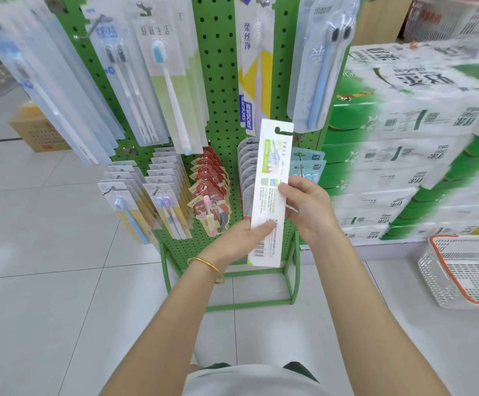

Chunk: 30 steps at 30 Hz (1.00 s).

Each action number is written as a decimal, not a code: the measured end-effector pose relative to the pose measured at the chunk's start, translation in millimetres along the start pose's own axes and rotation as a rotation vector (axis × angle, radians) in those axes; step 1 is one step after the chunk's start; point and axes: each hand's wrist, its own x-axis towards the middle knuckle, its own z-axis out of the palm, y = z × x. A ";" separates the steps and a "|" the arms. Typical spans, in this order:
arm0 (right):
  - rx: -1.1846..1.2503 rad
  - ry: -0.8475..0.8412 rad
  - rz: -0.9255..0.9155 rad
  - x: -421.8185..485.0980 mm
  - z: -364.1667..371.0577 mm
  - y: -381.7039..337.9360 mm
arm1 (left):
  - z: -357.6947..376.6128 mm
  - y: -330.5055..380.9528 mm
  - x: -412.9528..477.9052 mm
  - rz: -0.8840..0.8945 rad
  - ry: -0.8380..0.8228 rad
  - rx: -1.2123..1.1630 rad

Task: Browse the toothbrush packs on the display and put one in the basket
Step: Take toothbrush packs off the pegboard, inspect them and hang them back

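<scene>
One toothbrush pack (275, 155), upright, printed back toward me, in front of the green pegboard display (221, 67). Both my hands are on it. Left hand (238, 238) pinches its lower part, thumb on the card. Right hand (307, 204) grips its right edge. One basket (438, 278) on the floor right of the display, holding no pack.

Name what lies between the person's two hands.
A white toothbrush pack: the left hand pinches its lower part, the right hand holds its right edge; seen in the head view.
</scene>
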 end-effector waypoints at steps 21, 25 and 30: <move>-0.066 -0.491 0.016 -4.3 11.2 0.8 | -49.6 67.8 -7.1 0.396 0.408 -0.633; -0.008 -0.635 0.064 -2.1 33.1 -0.5 | -64.4 78.5 -16.5 0.425 0.331 -0.795; -0.024 -0.602 -0.072 -2.3 71.1 -17.7 | -92.4 93.6 -23.4 0.470 0.341 -0.804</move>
